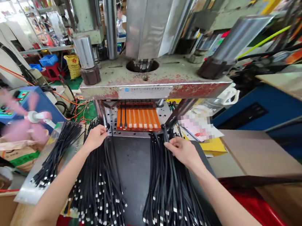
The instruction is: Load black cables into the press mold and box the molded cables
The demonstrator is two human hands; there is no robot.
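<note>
My left hand [96, 137] is pinched at the left of the press bed, with a black cable [116, 161] hanging from about its fingertips. Below it spreads the left bundle of black cables [99, 185], their metal plug ends pointing toward me. My right hand [182, 150] has thumb and fingers closed on a black cable at the upper part of the right bundle [166, 184]. Between and beyond both hands, an orange slotted mould [137, 119] sits on the press bed. Two black strips lie in its leftmost slots; pale blocks show along the front of the others.
Over the mould stands a heavy press plate [153, 85] with steel posts. A dark board [130, 159] lies between the bundles. At left are another cable pile [59, 150] on a metal sheet and a spinning pink fan [31, 116]. Cardboard [260, 151] lies at right.
</note>
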